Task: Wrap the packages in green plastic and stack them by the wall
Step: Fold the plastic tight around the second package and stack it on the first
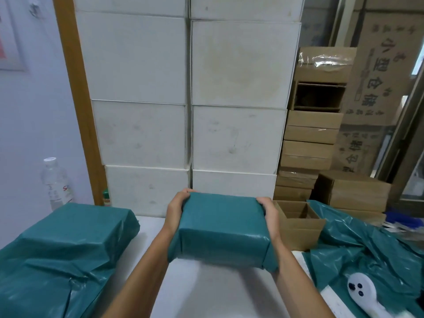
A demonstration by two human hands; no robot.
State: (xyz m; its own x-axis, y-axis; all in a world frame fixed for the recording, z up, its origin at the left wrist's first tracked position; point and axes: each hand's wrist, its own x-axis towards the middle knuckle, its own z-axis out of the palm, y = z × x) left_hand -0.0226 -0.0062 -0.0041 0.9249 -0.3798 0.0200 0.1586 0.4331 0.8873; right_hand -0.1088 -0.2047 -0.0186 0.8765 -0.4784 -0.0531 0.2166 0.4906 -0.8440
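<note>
A box-shaped package wrapped in green plastic is held up above the white table at the centre of the head view. My left hand grips its left side and my right hand grips its right side, fingers curled over the far top edge. At the left lies a pile of wrapped green packages beside the blue-white wall. Loose green plastic sheets are spread at the right.
Tall stacks of white boxes rise behind the table. Brown cartons are stacked at the right, with an open divided carton close to my right hand. A clear water bottle stands at the left. A white handle-shaped tool lies bottom right.
</note>
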